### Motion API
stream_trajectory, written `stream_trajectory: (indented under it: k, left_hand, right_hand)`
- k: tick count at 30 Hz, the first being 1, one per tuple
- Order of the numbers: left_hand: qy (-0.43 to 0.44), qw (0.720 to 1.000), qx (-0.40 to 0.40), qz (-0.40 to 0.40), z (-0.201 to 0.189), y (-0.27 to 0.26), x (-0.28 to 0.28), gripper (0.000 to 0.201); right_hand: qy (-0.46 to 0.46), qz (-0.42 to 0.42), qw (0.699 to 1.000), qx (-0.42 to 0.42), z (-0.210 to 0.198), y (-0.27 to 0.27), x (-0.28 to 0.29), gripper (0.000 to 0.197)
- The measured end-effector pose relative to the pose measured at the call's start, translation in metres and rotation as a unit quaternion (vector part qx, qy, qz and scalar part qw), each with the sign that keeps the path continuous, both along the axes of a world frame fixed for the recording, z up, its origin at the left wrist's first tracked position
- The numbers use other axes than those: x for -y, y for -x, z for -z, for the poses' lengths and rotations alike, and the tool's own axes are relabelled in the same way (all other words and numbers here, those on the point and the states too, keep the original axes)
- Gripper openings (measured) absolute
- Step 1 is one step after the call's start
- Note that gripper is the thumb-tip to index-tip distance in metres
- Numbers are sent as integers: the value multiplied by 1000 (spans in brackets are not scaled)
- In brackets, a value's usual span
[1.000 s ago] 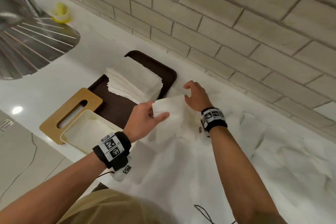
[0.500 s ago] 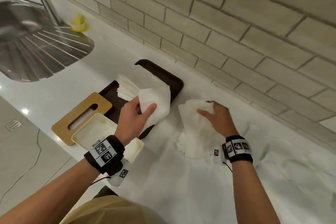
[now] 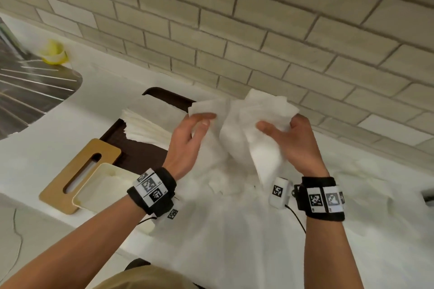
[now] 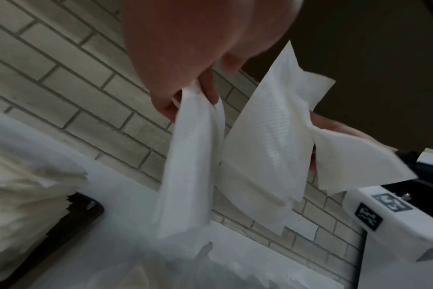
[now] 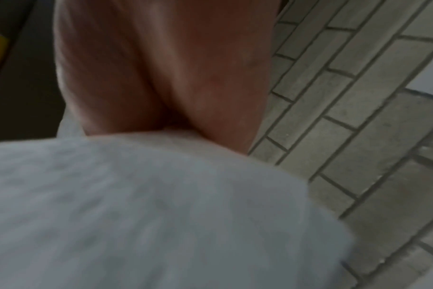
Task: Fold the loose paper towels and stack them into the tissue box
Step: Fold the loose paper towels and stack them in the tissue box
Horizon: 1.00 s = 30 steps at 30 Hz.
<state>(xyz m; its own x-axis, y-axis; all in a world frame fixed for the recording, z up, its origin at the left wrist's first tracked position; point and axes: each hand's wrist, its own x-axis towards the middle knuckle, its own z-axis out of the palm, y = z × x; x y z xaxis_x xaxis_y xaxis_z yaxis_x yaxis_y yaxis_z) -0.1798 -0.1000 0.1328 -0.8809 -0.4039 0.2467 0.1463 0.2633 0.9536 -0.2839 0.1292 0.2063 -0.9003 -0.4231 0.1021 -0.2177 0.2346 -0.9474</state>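
Observation:
Both hands hold one crumpled white paper towel [image 3: 246, 122] up above the counter. My left hand [image 3: 202, 119] pinches its left edge between thumb and fingers. My right hand [image 3: 277, 124] grips its right side. In the left wrist view the left hand [image 4: 198, 93] pinches a hanging strip of the towel [image 4: 267, 136]. The right wrist view shows the right hand [image 5: 161, 78] with the towel [image 5: 136, 205] bunched below it. A stack of folded towels [image 3: 145, 122] lies on a dark brown tray [image 3: 141, 155]. The open cream tissue box [image 3: 105, 185] stands nearer me.
The wooden box lid [image 3: 77, 171] with a slot lies under the box's left side. Loose towels [image 3: 234, 230] cover the counter below and right of my hands. A steel sink drainer [image 3: 30, 87] and a yellow object [image 3: 54, 53] are far left. The brick wall [image 3: 258, 30] stands close behind.
My left hand has left the folded towel at the stack and come right to take the new towel's edge. My right hand has lifted that crumpled towel off the pile.

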Motion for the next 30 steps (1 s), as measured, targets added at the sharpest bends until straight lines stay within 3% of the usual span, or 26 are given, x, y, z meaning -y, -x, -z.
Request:
stream_trajectory:
  k: [2, 5, 9, 13, 18, 20, 22, 24, 26, 28, 30]
  left_hand:
    - [-6, 998, -11, 66, -5, -6, 1, 43]
    - [-54, 989, 42, 134, -11, -17, 3, 63]
    - [-94, 985, 58, 135, -23, -35, 22, 42]
    - [-80, 994, 71, 36, -28, -59, 60, 31]
    - [-108, 985, 77, -108, -31, -105, 131, 36]
    - [-101, 980, 86, -145, -29, -129, 165, 30]
    - [-108, 977, 86, -160, -27, -152, 197, 18]
    - [-110, 975, 92, -168, -25, -171, 223, 14]
    - [-102, 975, 105, -168, -20, -185, 241, 20]
    - [-107, 974, 117, -163, -13, -195, 252, 26]
    - [-112, 974, 126, -154, -7, -203, 259, 30]
  right_hand:
    - [6, -28, 1000, 10, -5, -9, 9, 23]
    - [15, -70, 997, 34, -5, -22, 29, 24]
    - [-1, -74, 997, 30, -1, -36, 68, 38]
    - [-3, -35, 998, 52, 18, -55, 97, 49]
    - [46, -70, 983, 163, 55, -107, 138, 23]
    - [7, -103, 982, 160, 71, -122, 163, 18]
    - [-103, -163, 977, 91, 92, -130, 189, 13]
    - [-248, -237, 939, 3, 122, -136, 216, 27]
    - [-385, -289, 875, -41, 148, -144, 237, 17]
    - [-494, -303, 808, -108, 168, -153, 251, 14]
    - [-546, -288, 771, -153, 170, -161, 256, 19]
